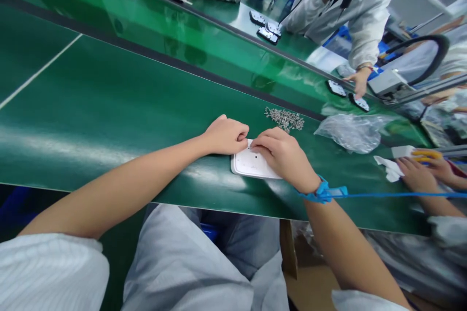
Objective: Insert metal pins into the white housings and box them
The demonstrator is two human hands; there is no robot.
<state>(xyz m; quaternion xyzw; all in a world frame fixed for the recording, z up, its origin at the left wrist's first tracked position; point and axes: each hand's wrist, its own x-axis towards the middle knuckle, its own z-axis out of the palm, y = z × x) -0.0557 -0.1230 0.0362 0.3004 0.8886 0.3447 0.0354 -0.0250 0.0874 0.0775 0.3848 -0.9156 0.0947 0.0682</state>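
Note:
A white plastic housing [251, 167] with rounded corners and small dark holes lies flat on the green work surface in front of me. My left hand [226, 136] is curled into a fist at its upper left edge; whatever the fist may hold is hidden. Over the housing, my right hand [286, 158] pinches thumb and fingers together close to one of the holes. Anything between those fingertips is too small to make out. A blue wrist strap [323, 191] with a cord circles my right wrist. Just beyond my hands lies a loose pile of small metal screws [284, 119].
Right of the screws sits a crumpled clear plastic bag [353, 132]. A neighbour's hands [419, 172] work at the right with a white cloth [389, 168]. Past the dark rail [204, 77], co-workers handle black-and-white parts [268, 35]. A cardboard box [310, 284] stands below the table edge.

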